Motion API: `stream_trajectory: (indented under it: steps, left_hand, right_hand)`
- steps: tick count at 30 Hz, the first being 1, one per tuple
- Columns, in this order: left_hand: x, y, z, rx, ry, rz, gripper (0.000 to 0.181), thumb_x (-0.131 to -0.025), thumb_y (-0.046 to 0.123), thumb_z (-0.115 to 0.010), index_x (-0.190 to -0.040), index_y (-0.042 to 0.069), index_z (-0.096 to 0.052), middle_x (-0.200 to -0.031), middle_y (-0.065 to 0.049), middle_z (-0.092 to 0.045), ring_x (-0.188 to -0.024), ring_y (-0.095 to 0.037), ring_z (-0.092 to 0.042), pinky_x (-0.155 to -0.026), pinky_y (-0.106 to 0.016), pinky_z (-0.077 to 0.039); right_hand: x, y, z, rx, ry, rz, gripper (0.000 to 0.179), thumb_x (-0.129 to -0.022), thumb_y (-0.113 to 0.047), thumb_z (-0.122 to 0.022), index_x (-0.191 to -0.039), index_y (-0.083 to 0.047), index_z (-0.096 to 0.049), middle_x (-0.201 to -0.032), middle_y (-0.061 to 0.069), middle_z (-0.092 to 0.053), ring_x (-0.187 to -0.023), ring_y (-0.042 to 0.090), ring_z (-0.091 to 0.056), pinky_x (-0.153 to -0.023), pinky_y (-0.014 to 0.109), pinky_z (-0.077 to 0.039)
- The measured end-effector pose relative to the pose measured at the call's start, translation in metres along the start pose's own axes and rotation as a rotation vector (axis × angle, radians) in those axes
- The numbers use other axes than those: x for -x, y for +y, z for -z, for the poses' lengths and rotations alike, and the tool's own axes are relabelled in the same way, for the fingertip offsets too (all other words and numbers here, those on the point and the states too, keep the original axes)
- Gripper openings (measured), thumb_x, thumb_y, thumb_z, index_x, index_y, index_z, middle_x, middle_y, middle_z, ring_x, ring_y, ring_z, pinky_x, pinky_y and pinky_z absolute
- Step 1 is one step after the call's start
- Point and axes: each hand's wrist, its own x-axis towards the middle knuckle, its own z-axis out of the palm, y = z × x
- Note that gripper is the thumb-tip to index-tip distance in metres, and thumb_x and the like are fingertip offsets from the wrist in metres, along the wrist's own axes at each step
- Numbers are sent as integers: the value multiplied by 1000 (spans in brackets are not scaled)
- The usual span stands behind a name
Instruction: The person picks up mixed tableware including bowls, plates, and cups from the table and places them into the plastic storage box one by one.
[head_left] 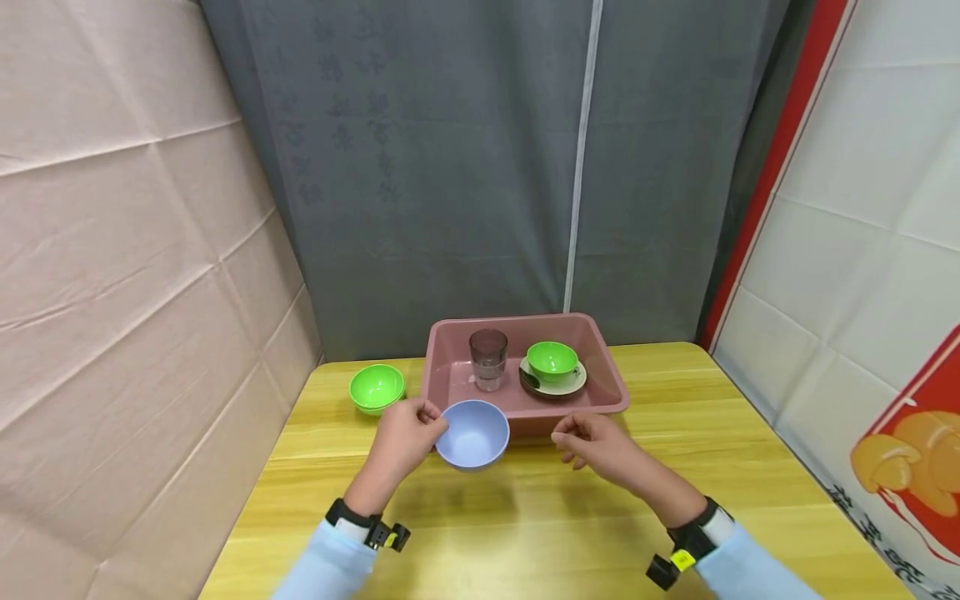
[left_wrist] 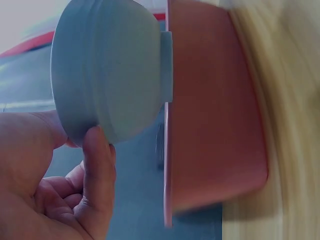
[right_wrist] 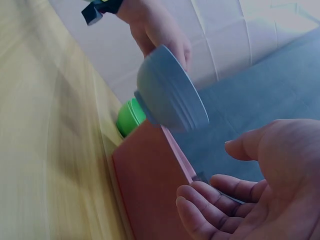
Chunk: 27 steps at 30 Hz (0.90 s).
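A light blue bowl is held up in front of the pink basin, its opening facing up. My left hand pinches its left rim between thumb and fingers; the left wrist view shows the bowl's outside and foot ring. To the right of the bowl, my right hand hovers near the basin's front right corner with fingers loosely bent and nothing in them. Inside the basin stand a clear dark-tinted glass and a green bowl on a pale plate.
Left of the basin, green bowls, seemingly stacked, sit on the wooden table. A dark spoon lies by the plate in the basin. A grey curtain hangs behind, with white cloth walls at both sides.
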Motion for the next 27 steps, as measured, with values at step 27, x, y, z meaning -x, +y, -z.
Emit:
stream_trajectory:
  steps: [27]
  left_hand:
    - [18, 20, -66, 1, -72, -135, 10, -92, 7, -76, -87, 13, -70, -75, 2, -64, -64, -12, -60, -53, -27, -51]
  right_hand:
    - [-11, -2, -21, -42, 89, -52, 13, -99, -4, -76, -105, 6, -71, -88, 12, -71, -72, 22, -75, -65, 40, -68]
